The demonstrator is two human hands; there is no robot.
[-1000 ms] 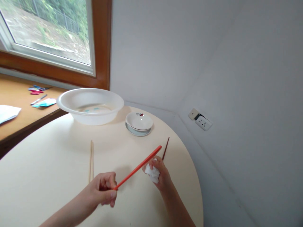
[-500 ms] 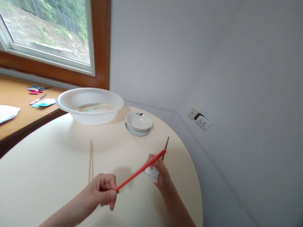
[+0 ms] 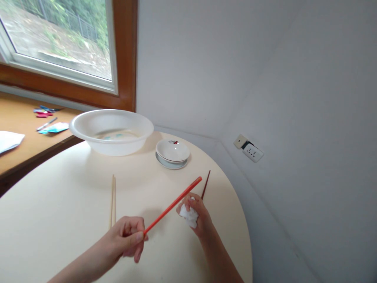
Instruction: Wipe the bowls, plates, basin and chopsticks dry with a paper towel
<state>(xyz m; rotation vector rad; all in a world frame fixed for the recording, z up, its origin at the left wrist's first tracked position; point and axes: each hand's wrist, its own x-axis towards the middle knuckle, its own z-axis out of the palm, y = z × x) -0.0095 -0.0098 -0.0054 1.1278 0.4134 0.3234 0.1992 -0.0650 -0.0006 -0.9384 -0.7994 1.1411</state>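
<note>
Pinched by its thin end, a red-orange chopstick (image 3: 173,203) slants up to the right from my left hand (image 3: 129,237). My right hand (image 3: 198,214) has its fingers closed around a crumpled white tissue (image 3: 189,215), just below the chopstick's upper half. A small gap seems to lie between tissue and chopstick. Beyond my right hand a dark brown chopstick (image 3: 206,183) lies on the table, its near end hidden by the hand. Two pale wooden chopsticks (image 3: 112,200) lie past my left hand, which covers their near ends.
On the round cream table (image 3: 59,220), a translucent white basin (image 3: 113,147) stands at the back, with stacked small dishes (image 3: 172,151) to its right. A wooden desk (image 3: 17,108) at left bears scissors (image 3: 44,112) and papers. A wall with a socket (image 3: 252,152) borders the right side.
The red-orange chopstick's upper end has swung slightly left and up, off the right hand. More of the tissue and the brown chopstick shows. Both hands stay nearly in place.
</note>
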